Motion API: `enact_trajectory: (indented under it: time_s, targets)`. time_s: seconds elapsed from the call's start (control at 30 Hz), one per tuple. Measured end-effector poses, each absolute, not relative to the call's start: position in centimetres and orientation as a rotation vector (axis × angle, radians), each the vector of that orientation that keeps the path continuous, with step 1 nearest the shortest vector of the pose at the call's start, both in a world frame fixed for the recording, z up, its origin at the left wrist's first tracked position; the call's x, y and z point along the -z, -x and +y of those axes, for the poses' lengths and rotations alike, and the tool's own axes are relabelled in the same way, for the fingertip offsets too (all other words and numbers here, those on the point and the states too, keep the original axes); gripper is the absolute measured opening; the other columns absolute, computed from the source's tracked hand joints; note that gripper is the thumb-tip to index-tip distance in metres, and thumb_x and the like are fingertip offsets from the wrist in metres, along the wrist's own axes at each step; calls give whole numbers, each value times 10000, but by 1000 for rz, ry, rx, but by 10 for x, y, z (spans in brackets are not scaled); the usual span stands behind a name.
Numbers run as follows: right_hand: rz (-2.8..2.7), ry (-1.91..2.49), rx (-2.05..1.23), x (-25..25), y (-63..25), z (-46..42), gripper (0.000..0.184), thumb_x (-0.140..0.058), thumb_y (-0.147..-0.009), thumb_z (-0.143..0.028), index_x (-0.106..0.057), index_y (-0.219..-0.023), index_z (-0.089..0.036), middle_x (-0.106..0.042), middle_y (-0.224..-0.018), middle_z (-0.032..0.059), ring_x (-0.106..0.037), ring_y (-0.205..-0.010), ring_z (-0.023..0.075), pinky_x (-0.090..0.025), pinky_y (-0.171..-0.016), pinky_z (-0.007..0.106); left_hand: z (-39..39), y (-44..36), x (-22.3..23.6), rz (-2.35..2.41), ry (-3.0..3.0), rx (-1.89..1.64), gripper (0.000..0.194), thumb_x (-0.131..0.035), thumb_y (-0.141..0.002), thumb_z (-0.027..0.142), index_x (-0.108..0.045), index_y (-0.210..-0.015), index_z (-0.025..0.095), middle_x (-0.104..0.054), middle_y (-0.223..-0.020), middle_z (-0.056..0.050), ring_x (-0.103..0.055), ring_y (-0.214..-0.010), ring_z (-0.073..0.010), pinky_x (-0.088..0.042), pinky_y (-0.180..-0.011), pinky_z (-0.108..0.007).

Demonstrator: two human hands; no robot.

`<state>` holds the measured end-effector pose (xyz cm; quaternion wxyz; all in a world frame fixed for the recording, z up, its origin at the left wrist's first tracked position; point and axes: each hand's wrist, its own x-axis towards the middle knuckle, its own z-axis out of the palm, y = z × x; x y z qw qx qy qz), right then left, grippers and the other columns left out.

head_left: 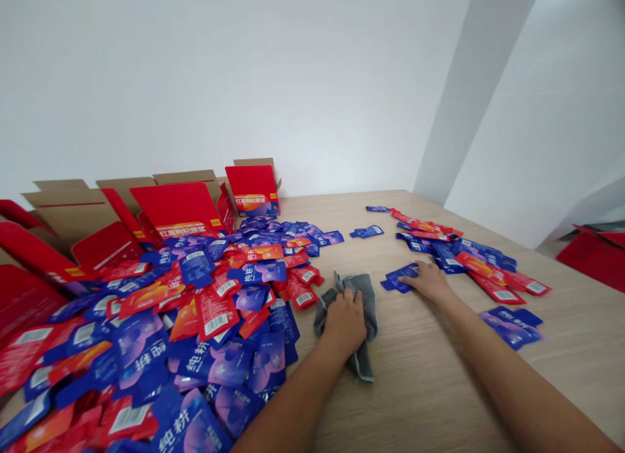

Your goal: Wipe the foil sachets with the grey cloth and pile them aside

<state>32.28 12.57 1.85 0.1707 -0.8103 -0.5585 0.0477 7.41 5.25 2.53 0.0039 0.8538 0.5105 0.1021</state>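
My left hand [346, 319] presses down on a crumpled grey cloth [364, 297] on the table, its fingers bunched into the fabric. To the right, my right hand [430, 280] has its fingertips closed on the edge of a blue sachet [398, 278] lying on the tabletop. Left of the cloth spreads a large heap of red and blue sachets [215, 310], close to my left hand and forearm. Beyond my right hand lies a smaller loose pile of red and blue sachets [449, 248].
Open red cartons [176, 209] stand along the left side, with another red carton [251, 186] at the back. A lone blue sachet [367, 232] lies mid-table, and one more purple-blue sachet [510, 326] is at the right. A red object [593, 254] shows beyond the right edge of the table [576, 336].
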Motion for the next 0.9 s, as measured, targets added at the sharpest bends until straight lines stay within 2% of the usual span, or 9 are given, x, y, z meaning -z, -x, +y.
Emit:
enact_trajectory:
  time_s: [0.13, 0.27, 0.37, 0.47, 0.57, 0.7, 0.8, 0.9]
  targets:
    - [-1551, 2149, -327, -11, -304, 123, 709, -697, -638, -390, -510, -1230, -47, -599, -1160, 233, -546, -1107, 335, -431, -899, 396, 55, -73, -26, 1692, -2577, -394, 513, -427, -832, 113, -438, -1345, 121, -517, -1217, -148, -562, -1016, -226, -460, -844, -291]
    - [-1516, 1833, -634, -6, -275, 113, 452, -657, -659, -346, -616, -1036, -100, -671, -974, 150, -618, -924, 277, -468, -827, 377, 62, -68, -30, 1805, -2458, -471, 503, -331, -890, 96, -362, -1391, 121, -499, -1223, -147, -539, -1094, -195, -418, -909, -256]
    - [-1554, 1623, -792, -1, -253, 107, 276, -592, -677, -259, -647, -932, -169, -694, -906, 70, -628, -887, 238, -475, -834, 368, 62, -69, -32, 1799, -2445, -456, 487, -341, -889, 100, -395, -1373, 120, -507, -1203, -151, -551, -1072, -209, -430, -894, -271]
    - [-1544, 1412, -936, -1, -237, 103, 360, -503, -633, -142, -651, -952, -218, -698, -986, 25, -610, -978, 207, -450, -906, 348, 52, -80, -33, 1733, -2486, -396, 491, -402, -851, 106, -446, -1340, 121, -520, -1188, -153, -565, -1021, -236, -457, -854, -304]
    - [-1443, 1123, -1232, -5, -233, 99, 469, -446, -563, -106, -642, -974, -218, -702, -983, 17, -622, -943, 199, -453, -903, 352, 41, -93, -33, 1616, -2564, -350, 547, -452, -821, 129, -412, -1366, 131, -506, -1226, -145, -552, -1019, -238, -459, -855, -309]
    - [-1292, 1006, -1499, -4, -237, 97, 534, -489, -534, -101, -611, -1041, -218, -707, -814, -9, -638, -732, 174, -496, -760, 318, 48, -91, -36, 1577, -2591, -310, 552, -449, -806, 121, -427, -1357, 155, -514, -1217, -124, -559, -996, -225, -465, -840, -298]
    - [-1161, 1128, -1494, 0, -238, 99, 571, -541, -566, -115, -571, -1126, -227, -678, -683, -42, -593, -572, 141, -478, -612, 273, 59, -79, -38, 1720, -2523, -286, 506, -404, -809, 87, -467, -1311, 78, -516, -1174, -186, -574, -964, -262, -484, -796, -349]
    - [-1149, 1148, -1496, -1, -237, 99, 555, -561, -584, -128, -582, -1129, -229, -689, -708, -30, -593, -574, 136, -465, -594, 263, 56, -77, -37, 1749, -2520, -268, 529, -417, -804, 88, -433, -1331, 57, -500, -1184, -201, -565, -975, -275, -487, -781, -355]
